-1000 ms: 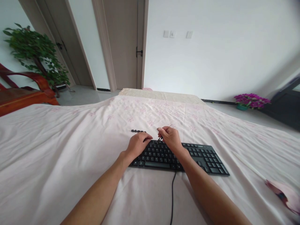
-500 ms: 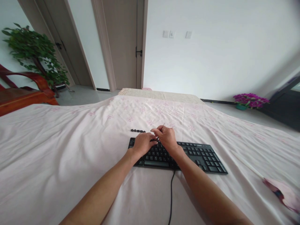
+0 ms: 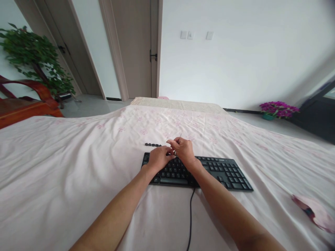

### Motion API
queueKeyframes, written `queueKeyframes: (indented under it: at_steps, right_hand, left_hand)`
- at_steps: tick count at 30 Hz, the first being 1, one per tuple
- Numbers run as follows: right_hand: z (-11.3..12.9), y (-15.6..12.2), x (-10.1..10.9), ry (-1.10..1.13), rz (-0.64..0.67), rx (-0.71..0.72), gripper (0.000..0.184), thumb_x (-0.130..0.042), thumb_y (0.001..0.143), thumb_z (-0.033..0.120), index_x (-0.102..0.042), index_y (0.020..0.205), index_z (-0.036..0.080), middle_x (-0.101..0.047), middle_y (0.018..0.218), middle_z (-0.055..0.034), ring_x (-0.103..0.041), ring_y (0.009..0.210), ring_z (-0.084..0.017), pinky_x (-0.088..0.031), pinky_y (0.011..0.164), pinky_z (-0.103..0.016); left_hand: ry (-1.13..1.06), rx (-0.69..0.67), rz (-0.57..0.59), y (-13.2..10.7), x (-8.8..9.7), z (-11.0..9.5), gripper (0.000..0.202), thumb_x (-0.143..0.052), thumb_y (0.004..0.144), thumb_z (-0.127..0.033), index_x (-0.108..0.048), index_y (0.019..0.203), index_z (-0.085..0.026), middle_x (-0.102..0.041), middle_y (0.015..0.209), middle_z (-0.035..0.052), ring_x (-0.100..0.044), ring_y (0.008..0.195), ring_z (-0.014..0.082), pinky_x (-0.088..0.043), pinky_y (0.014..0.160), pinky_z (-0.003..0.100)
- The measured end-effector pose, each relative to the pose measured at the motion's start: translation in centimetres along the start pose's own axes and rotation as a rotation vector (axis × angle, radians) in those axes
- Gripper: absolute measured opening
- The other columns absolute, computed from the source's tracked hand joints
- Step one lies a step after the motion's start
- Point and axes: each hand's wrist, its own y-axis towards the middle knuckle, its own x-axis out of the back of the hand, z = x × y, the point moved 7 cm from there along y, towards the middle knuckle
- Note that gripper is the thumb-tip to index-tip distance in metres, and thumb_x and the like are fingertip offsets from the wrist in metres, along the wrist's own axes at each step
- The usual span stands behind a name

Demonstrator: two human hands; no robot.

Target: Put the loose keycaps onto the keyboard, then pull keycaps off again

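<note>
A black keyboard (image 3: 222,170) lies on a pale pink sheet (image 3: 78,164), its cable (image 3: 190,216) running toward me. My left hand (image 3: 157,157) rests on the keyboard's upper left keys, fingers curled, its fingertips meeting my right hand. My right hand (image 3: 184,150) is closed in a pinch on a thin wire tool whose tip sticks up above the fingers. A short row of loose black keycaps (image 3: 153,144) lies on the sheet just beyond the keyboard's left end.
A pink object (image 3: 314,212) lies on the sheet at the right. Beyond the bed stand a wooden chair (image 3: 28,104), a green plant (image 3: 36,59), closed doors (image 3: 136,48) and purple flowers (image 3: 278,108) on the floor.
Both hands have drawn together over the keyboard's upper left keys, the left hand moving right to meet the right. The view has shifted slightly.
</note>
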Motion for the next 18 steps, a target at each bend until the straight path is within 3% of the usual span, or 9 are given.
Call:
queueKeyframes:
  at_steps: [5,11,18]
  right_hand:
    - [0.7,-0.2,-0.8,-0.031,0.016,0.073,0.04,-0.056,0.081,0.052,-0.064,0.061,0.019,-0.065,0.056,-0.0019,-0.059,0.055,-0.014,-0.04,0.056,-0.023]
    - [-1.5,-0.7,-0.3,0.12,-0.05,-0.054,0.039,-0.057,0.079,0.053,-0.063,0.061,0.019,-0.063,0.052,-0.0012,-0.059,0.053,-0.015,-0.042,0.054,-0.022]
    - [-2.5,-1.3,-0.1,0.412,-0.046,-0.17,0.044,-0.055,0.079,0.057,-0.057,0.058,0.019,-0.059,0.047,0.0,-0.047,0.037,-0.01,-0.039,0.043,-0.022]
  left_hand:
    - [0.047,0.033,-0.003,0.1,0.1,0.3,0.02,-0.064,0.076,-0.038,-0.072,0.086,-0.022,-0.073,0.09,0.0065,-0.067,0.087,0.0251,-0.047,0.073,0.03]
    - [-0.14,-0.031,0.036,0.0,0.3,0.4,0.016,-0.063,0.078,-0.032,-0.074,0.089,-0.027,-0.074,0.095,0.0005,-0.066,0.091,0.0206,-0.047,0.082,0.028]
    - [-0.334,0.036,0.038,0.4,1.0,3.3,0.023,-0.055,0.078,-0.019,-0.075,0.089,-0.024,-0.074,0.092,0.0015,-0.067,0.089,0.0178,-0.049,0.085,0.028]
